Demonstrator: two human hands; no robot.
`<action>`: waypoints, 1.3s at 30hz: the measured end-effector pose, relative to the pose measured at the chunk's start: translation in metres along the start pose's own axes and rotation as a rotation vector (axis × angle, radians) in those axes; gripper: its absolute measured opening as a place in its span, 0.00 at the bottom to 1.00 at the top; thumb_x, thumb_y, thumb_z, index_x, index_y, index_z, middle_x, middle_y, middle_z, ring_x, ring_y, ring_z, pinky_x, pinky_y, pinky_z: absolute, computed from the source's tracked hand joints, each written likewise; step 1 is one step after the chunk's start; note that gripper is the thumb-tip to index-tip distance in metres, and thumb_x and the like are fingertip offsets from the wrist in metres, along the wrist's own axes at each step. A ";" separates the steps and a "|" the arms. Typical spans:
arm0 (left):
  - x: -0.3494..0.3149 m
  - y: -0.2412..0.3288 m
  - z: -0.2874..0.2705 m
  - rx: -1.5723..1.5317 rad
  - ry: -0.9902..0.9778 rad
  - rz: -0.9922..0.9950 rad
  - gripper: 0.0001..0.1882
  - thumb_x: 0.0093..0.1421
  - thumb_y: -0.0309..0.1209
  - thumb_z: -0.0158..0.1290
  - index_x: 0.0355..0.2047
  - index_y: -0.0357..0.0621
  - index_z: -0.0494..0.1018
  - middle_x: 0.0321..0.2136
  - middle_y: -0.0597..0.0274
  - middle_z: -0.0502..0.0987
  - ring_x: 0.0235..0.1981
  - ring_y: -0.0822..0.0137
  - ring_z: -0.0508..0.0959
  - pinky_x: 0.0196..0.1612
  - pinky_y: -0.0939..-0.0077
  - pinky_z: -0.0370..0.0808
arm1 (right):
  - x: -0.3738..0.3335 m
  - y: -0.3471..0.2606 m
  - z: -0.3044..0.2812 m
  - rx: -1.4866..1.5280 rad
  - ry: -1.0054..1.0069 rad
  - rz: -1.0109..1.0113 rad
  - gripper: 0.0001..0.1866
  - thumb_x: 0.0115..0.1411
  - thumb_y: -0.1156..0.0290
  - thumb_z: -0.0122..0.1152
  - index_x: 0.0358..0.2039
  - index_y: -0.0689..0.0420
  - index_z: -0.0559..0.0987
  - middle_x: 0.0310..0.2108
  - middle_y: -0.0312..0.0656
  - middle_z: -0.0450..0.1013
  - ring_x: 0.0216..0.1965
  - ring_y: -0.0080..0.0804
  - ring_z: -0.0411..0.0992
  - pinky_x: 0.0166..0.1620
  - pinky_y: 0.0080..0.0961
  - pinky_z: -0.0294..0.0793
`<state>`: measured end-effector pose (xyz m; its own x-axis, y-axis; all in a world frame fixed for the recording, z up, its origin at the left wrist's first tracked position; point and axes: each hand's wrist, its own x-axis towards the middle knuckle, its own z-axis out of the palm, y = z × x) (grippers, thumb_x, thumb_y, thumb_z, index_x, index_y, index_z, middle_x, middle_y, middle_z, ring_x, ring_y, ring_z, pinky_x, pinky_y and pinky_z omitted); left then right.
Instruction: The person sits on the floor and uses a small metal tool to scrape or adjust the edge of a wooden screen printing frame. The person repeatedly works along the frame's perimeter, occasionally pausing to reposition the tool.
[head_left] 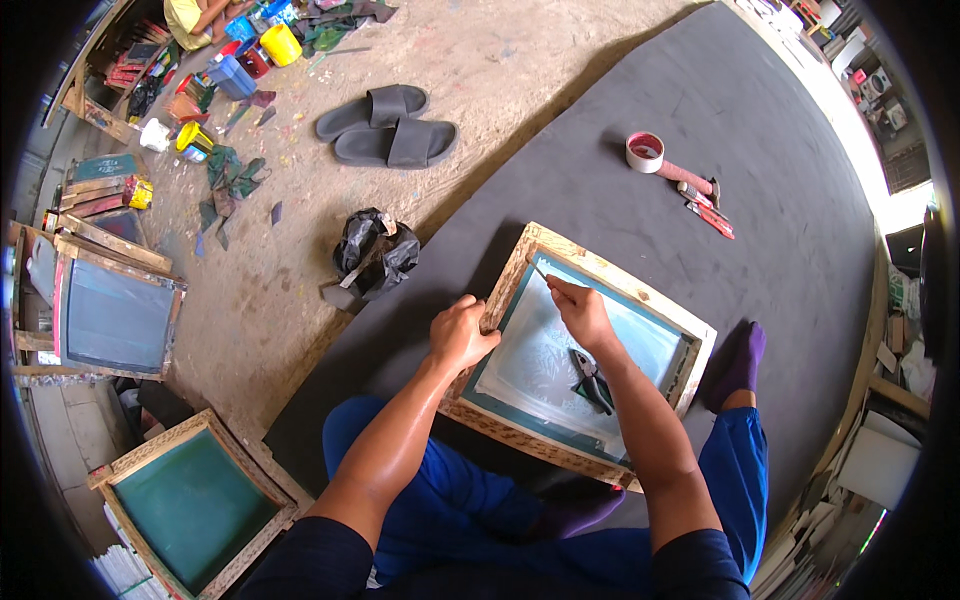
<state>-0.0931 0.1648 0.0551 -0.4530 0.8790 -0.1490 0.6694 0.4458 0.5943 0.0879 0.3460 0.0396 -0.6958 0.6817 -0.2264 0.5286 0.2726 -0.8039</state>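
Observation:
A wooden screen-printing frame (pixel 652 292) with pale blue mesh lies tilted across my lap and the dark board. My left hand (pixel 462 334) is closed on its left side rail. Over the upper left part of the mesh, my right hand (pixel 582 312) pinches a thin dark stick-like tool (pixel 538 268); its tip points at the inner corner of the frame, and I cannot tell its exact kind. Pliers (pixel 593 385) with dark handles rest on the mesh beside my right forearm.
On the dark board (pixel 780 250) lie a tape roll (pixel 645 151), a hammer (pixel 690 180) and a red cutter (pixel 712 216). A black plastic bag (pixel 377 250) and sandals (pixel 398 140) sit left. More frames (pixel 118 312) and paint buckets (pixel 281 45) stand beyond, near another person (pixel 190 20).

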 end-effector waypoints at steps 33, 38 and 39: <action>0.001 0.005 -0.007 -0.006 -0.039 -0.012 0.17 0.47 0.35 0.67 0.36 0.39 0.79 0.35 0.53 0.77 0.36 0.47 0.83 0.39 0.52 0.81 | 0.010 -0.038 -0.022 -0.152 0.026 -0.033 0.17 0.66 0.72 0.56 0.53 0.52 0.85 0.41 0.60 0.81 0.41 0.58 0.82 0.46 0.46 0.81; 0.001 0.002 -0.002 -0.011 -0.020 0.001 0.17 0.47 0.35 0.67 0.34 0.38 0.79 0.35 0.54 0.77 0.35 0.46 0.82 0.39 0.52 0.81 | 0.006 -0.025 -0.017 -0.048 -0.037 0.101 0.16 0.68 0.72 0.56 0.53 0.56 0.84 0.43 0.62 0.81 0.47 0.56 0.81 0.51 0.43 0.79; 0.002 0.002 -0.002 -0.004 -0.024 0.006 0.16 0.47 0.35 0.67 0.33 0.38 0.79 0.35 0.54 0.77 0.35 0.46 0.82 0.39 0.52 0.81 | 0.009 -0.015 -0.016 0.105 -0.055 0.156 0.16 0.68 0.72 0.57 0.53 0.56 0.84 0.42 0.62 0.81 0.47 0.55 0.81 0.51 0.42 0.79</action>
<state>-0.0940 0.1667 0.0579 -0.4345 0.8855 -0.1646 0.6695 0.4398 0.5986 0.0811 0.3593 0.0589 -0.6363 0.6711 -0.3805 0.5808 0.0921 -0.8088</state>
